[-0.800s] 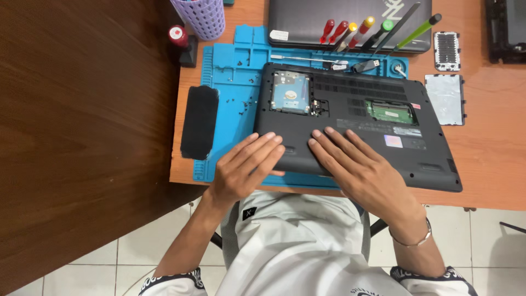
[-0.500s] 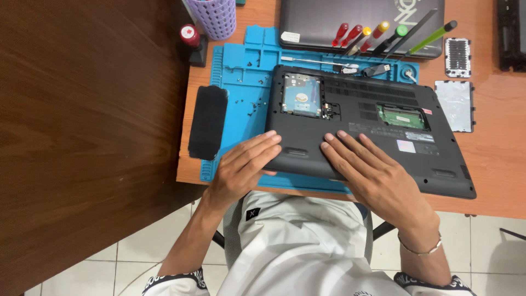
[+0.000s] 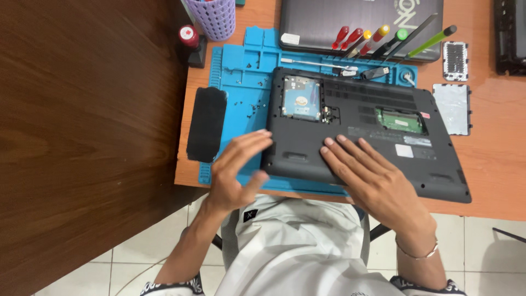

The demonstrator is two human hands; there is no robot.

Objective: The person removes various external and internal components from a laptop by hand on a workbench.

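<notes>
Lying upside down across a blue repair mat (image 3: 246,77), a dark laptop (image 3: 361,137) is seen with its base facing up and two service bays uncovered: a silver hard drive (image 3: 300,97) is exposed in the left bay and a green memory module (image 3: 401,120) in the right one. The right hand (image 3: 372,178) is laid flat on the near part of the base, fingers spread and nothing gripped. The left hand (image 3: 235,170) is held at the laptop's near left corner, fingers extended and loosely together with their tips at the case edge, thumb apart below; nothing is pinched in it. Small loose screws (image 3: 246,107) are scattered on the mat beside the laptop, and a black rectangular cover (image 3: 206,131) is placed at the mat's left edge. Several screwdrivers (image 3: 378,41) with coloured handles are lined up beyond the laptop, resting partly on a second, closed laptop (image 3: 329,22). Two small panels (image 3: 453,107) are set on the orange table (image 3: 493,181) to the right, and a purple mesh cup (image 3: 211,16) is standing at the far left corner.
</notes>
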